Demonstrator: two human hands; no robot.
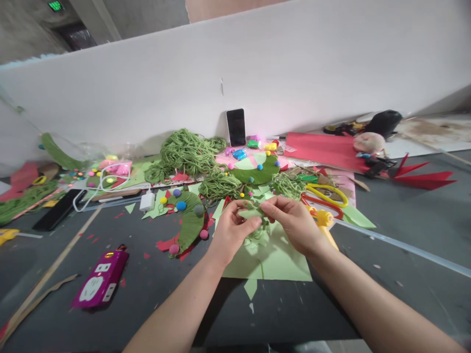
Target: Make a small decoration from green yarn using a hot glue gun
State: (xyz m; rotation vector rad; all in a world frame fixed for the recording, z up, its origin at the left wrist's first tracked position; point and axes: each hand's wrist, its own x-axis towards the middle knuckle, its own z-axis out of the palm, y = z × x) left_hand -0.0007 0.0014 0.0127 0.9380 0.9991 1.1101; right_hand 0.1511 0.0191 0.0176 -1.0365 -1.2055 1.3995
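Between my two hands is a small piece of light green paper (250,213). My left hand (233,228) is closed on it with thumb and fingers. My right hand (292,220) pinches at its right end, where the fingertips partly hide what they hold. Under them lies a light green sheet (279,262) with several paper scraps (255,240) heaped on it. To the left rests a green yarn-wrapped crescent (191,223) with coloured pompoms along it. By my right wrist is a yellow glue gun (324,220).
A big tangle of green yarn (187,152) lies behind my hands, near a phone (236,127) leaning on the white partition. Yellow-handled scissors (331,193) lie at right. A purple power strip (101,279) sits front left, and a white charger (147,201) lies behind it.
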